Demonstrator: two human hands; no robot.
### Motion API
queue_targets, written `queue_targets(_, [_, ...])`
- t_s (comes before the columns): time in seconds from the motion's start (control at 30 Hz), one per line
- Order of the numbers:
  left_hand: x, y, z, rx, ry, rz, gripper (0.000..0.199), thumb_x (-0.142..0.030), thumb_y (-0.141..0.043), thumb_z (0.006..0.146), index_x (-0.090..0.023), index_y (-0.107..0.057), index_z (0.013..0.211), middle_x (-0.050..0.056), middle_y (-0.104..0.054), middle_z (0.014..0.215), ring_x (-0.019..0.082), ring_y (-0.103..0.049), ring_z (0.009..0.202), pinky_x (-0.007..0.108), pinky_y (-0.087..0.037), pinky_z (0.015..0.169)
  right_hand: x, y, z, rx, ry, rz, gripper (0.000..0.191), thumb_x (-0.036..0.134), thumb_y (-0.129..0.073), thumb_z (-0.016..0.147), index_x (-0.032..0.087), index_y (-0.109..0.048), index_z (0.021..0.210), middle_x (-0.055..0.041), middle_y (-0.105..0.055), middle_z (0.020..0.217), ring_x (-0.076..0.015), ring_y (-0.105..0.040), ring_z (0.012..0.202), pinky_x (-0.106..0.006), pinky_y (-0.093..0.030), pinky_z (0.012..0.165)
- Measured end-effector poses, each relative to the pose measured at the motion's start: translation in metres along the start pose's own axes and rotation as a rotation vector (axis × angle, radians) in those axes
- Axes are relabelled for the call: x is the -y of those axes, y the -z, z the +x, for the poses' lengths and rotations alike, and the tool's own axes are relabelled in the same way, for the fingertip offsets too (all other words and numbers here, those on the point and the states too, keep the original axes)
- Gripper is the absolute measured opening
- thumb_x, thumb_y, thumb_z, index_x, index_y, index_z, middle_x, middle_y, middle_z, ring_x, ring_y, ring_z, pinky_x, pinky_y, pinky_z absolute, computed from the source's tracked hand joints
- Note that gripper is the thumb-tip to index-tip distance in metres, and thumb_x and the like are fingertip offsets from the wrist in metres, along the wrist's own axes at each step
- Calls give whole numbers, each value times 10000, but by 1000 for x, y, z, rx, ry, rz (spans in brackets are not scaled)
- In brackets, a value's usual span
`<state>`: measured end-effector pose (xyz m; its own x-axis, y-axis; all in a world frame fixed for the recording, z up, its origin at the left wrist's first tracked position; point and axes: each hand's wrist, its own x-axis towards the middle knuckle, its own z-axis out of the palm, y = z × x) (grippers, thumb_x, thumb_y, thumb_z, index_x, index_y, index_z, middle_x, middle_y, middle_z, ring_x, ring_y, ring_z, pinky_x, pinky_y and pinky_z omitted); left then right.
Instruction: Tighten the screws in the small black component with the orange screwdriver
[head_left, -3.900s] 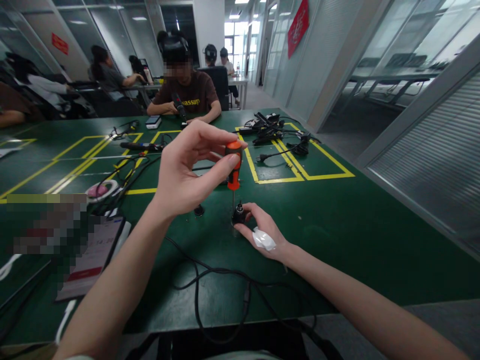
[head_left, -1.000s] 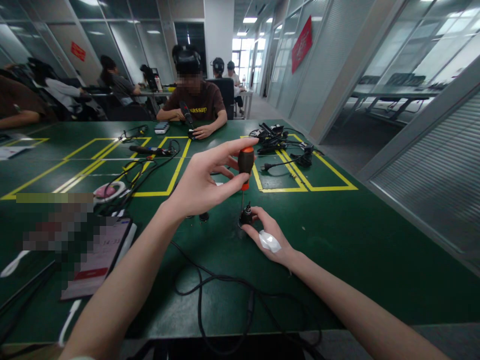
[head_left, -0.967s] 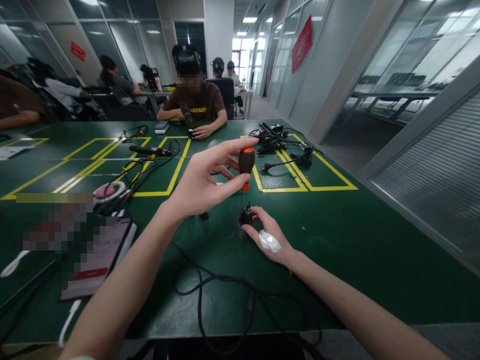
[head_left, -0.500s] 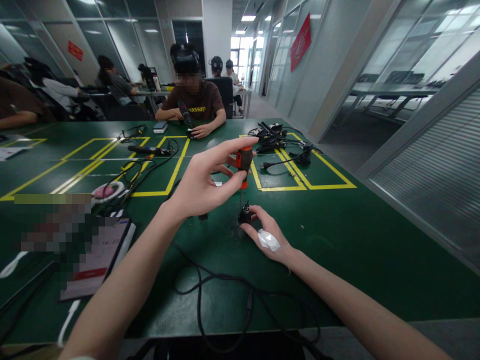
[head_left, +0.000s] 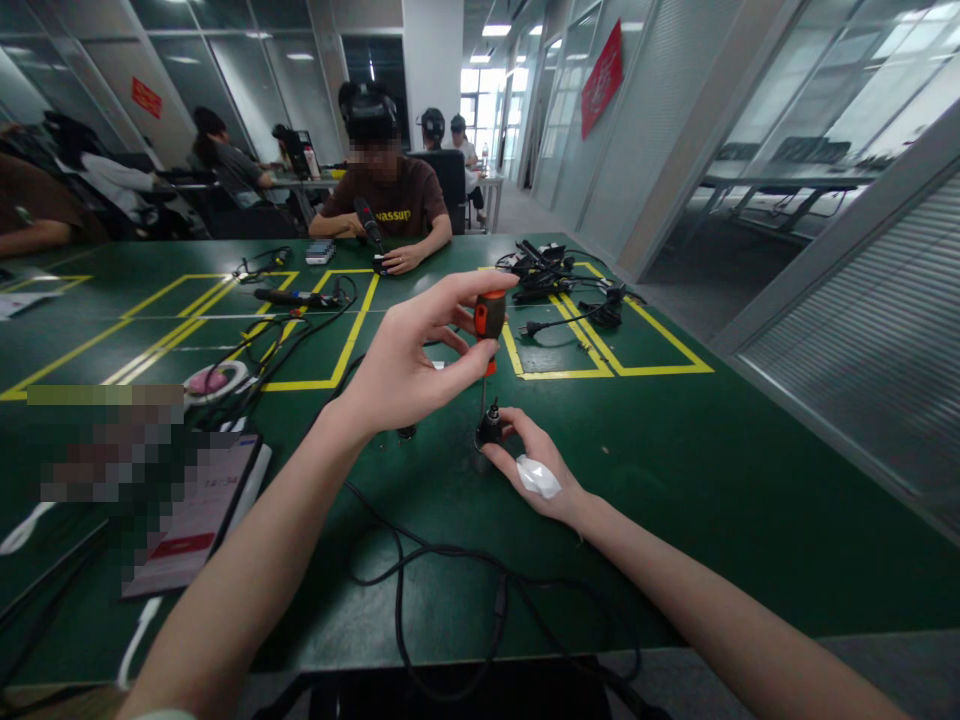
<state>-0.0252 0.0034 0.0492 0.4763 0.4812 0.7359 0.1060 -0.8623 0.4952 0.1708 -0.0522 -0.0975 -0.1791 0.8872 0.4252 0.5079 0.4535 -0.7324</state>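
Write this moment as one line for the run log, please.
left hand: grips screwdriver, nearly upright | right hand: pinches small black part on table | foreground: black cable

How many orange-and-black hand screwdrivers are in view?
1: the screwdriver is handle-up in the left hand, shaft down at the black part in the right hand. More could be hidden.

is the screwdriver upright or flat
Upright: the left hand holds the screwdriver handle-up, its shaft pointing down at the black part in the right hand.

a heap of black cables (head_left: pixel 541 268) lies across yellow tape lines (head_left: pixel 664 373); a red banner (head_left: pixel 602 80) hangs beyond.
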Motion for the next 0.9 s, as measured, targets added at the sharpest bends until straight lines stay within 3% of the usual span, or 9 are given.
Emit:
queue_targets(0.2, [0, -1, 1, 2, 2, -24, 456, -177, -643, 900, -227, -616, 1353, 58, -688, 1350, 172, -741, 1014, 259, -678, 802, 0, -1, -1, 10, 3, 9, 315, 280, -650, 929, 226, -603, 1236, -91, -731, 1117, -246, -709, 910, -425, -607, 867])
queue_targets(0.4, [2, -2, 1, -3, -5, -38, 438, -220, -688, 908, -233, -626, 1341, 45, -723, 1227, 167, -747, 961, 301, -679, 871, 0, -2, -1, 70, 3, 81, 312, 293, -618, 955, 209, -620, 1255, -137, -724, 1274, -290, -689, 1193, -475, -548, 1050])
queue_targets(0.57, [4, -3, 1, -19, -5, -3, 477, -288, -755, 883, -239, -619, 1338, 28, -722, 1091, 142, -722, 907, 236, -641, 757, 1, -2, 0, 87, -35, 102, 303, 294, -599, 962, 211, -617, 1252, -116, -758, 1191, -267, -730, 1052, -446, -585, 964])
queue_targets(0.9, [5, -4, 1, 3, 12, 17, 459, -313, -722, 906, -235, -598, 1342, 45, -693, 1154, 141, -713, 970, 212, -622, 744, 1, -1, -1, 81, -42, 109, 279, 289, -592, 963, 204, -619, 1227, -114, -759, 1159, -269, -726, 1022, -442, -586, 942])
